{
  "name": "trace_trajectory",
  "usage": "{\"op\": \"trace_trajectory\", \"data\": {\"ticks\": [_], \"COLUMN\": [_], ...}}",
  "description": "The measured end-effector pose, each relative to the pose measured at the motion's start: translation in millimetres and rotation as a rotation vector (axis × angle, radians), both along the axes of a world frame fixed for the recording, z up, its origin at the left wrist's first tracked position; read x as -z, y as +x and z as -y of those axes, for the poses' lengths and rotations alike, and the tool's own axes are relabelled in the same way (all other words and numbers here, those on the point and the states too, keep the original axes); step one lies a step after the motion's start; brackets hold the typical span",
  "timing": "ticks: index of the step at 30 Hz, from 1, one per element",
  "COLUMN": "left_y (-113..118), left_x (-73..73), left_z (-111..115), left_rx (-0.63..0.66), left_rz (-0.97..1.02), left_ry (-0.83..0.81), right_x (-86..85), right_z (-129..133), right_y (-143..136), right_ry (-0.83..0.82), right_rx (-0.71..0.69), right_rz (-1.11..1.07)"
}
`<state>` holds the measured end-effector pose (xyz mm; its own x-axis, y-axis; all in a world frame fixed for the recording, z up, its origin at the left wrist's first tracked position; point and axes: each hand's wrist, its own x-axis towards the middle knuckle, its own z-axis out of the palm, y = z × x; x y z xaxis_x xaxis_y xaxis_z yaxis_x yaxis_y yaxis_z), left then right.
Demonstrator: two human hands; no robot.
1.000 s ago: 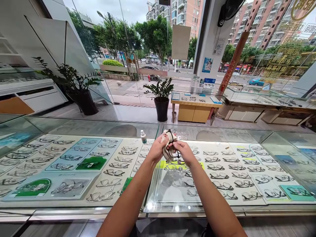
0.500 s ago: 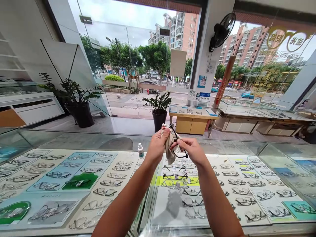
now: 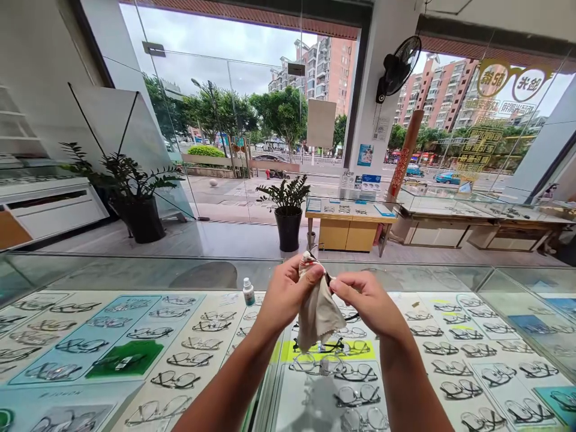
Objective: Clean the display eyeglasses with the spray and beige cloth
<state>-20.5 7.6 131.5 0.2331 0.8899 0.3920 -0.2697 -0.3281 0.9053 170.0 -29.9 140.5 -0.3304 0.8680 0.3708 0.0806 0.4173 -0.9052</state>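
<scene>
Above the glass counter, my left hand [image 3: 288, 291] pinches a beige cloth [image 3: 320, 321] with the thumb on top. The cloth hangs down in loose folds and wraps part of a pair of dark-framed eyeglasses [image 3: 354, 316]. My right hand [image 3: 369, 300] grips the eyeglasses between thumb and fingers, close beside the cloth. Most of the frame is hidden behind the cloth and fingers; a thin dark piece shows near the right fingertips and a curved piece lower down. A small white bottle [image 3: 248, 292] with a teal label stands upright on the counter, left of my hands.
Under the counter glass lie rows of eyeglasses [image 3: 182, 358], some on a green tray [image 3: 123, 360]. Beyond the counter are a potted plant [image 3: 288, 231], a larger one [image 3: 139, 219] at left, and a wooden display table [image 3: 346, 234]. A black fan [image 3: 398, 69] hangs on the pillar.
The view has tilted up slightly, so my hands sit lower. The cloth now hangs more spread and covers more of the eyeglasses. Both hands have kept their hold.
</scene>
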Motion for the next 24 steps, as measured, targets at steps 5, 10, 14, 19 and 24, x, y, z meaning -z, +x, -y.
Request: {"op": "trace_trajectory", "data": {"ticks": [5,10,14,19,24], "left_y": [-7.9,-10.3,-4.1,-7.4,-9.2], "left_x": [-5.7,-9.1,-3.9,-3.9,-7.7], "left_z": [0.6,5.4,10.0,7.1,2.0], "left_rx": [0.05,0.18,-0.011,-0.044,0.26], "left_rz": [-0.03,-0.09,-0.068,-0.088,-0.058], "left_ry": [0.009,-0.002,0.068,0.031,-0.038], "right_x": [-4.5,-7.0,-6.4,-9.8,-9.8], "right_z": [1.6,4.3,9.1,11.6,5.2], "right_y": [3.0,3.1,1.1,3.5,1.7], "right_ry": [0.012,0.035,0.017,-0.006,0.001], "right_rx": [0.029,0.031,-0.007,-0.016,-0.003], "right_rz": [-0.009,-0.004,0.052,0.042,-0.011]}}
